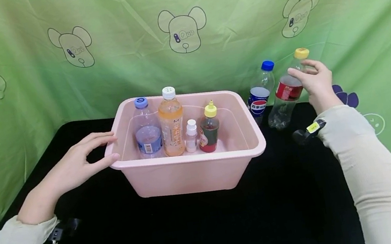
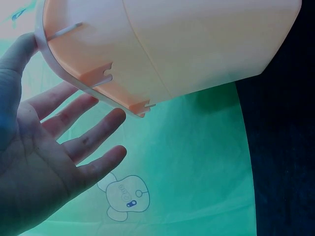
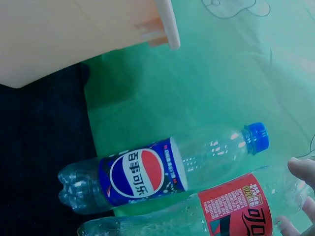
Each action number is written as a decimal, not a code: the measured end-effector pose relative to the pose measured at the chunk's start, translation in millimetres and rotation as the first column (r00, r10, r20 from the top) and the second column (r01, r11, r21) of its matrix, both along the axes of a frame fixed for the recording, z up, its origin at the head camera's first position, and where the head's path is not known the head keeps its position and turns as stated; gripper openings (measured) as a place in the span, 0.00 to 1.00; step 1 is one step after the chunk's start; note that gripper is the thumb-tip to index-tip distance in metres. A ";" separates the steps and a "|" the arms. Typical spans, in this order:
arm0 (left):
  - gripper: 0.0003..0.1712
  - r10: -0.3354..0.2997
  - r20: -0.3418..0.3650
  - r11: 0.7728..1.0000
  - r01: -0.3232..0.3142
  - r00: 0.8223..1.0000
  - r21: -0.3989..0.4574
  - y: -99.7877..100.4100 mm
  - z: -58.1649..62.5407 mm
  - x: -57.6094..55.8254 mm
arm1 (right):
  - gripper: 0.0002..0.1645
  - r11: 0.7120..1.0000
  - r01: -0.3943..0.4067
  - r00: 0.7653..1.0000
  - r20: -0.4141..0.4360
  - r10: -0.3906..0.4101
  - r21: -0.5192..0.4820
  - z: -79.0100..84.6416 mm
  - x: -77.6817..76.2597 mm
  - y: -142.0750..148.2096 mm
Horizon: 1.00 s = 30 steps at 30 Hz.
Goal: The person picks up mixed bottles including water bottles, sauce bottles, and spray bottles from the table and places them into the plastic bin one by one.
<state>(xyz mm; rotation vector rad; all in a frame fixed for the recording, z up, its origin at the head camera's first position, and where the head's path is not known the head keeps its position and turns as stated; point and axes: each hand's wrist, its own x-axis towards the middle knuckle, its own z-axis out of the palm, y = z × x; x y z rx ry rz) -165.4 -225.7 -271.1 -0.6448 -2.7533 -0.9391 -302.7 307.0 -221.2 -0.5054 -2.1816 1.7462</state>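
Note:
My left hand [image 1: 82, 159] rests at the left end of a pink plastic tub [image 1: 188, 174], fingers spread and fairly straight, fingertips and thumb at its rim. At the right, my right hand [image 1: 316, 81] holds a clear soda bottle with a red label and yellow cap [image 1: 288, 92], thumb and fingers around its upper part. The base of this bottle is close over the black table. Beside it stands a Pepsi bottle with a blue cap [image 1: 259, 99]; the right wrist view shows both labels.
Inside the tub stand a blue-capped water bottle [image 1: 148, 133], an orange drink bottle [image 1: 172, 125], a small white-capped bottle [image 1: 191, 137] and a dark bottle with a yellow nozzle cap [image 1: 209, 132]. A green printed curtain [image 1: 129, 43] hangs behind the black table [image 1: 197, 232].

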 end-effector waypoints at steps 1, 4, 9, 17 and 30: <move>0.27 0.000 0.001 1.000 0.000 1.000 0.000 0.0 0.1 0.1 | 0.39 1.000 -0.004 1.000 0.002 0.004 0.003 1.3 0.7 -1.0; 0.27 0.000 0.009 1.000 0.000 1.000 0.000 0.3 0.3 0.4 | 0.40 1.000 -0.013 1.000 0.011 0.013 0.005 5.4 3.2 -4.1; 0.27 0.000 0.002 1.000 0.000 1.000 0.001 0.5 0.0 0.4 | 0.40 1.000 -0.022 1.000 0.003 0.022 0.014 13.1 6.4 -7.2; 0.27 0.004 0.014 1.000 -0.004 1.000 0.002 0.6 1.1 0.6 | 0.36 0.999 -0.038 0.998 -0.055 0.038 -0.011 22.9 12.1 -10.9; 0.27 -0.001 -0.001 1.000 0.001 1.000 0.004 0.1 -0.1 0.5 | 0.29 0.997 -0.071 0.989 -0.134 0.068 -0.018 38.5 19.1 -21.2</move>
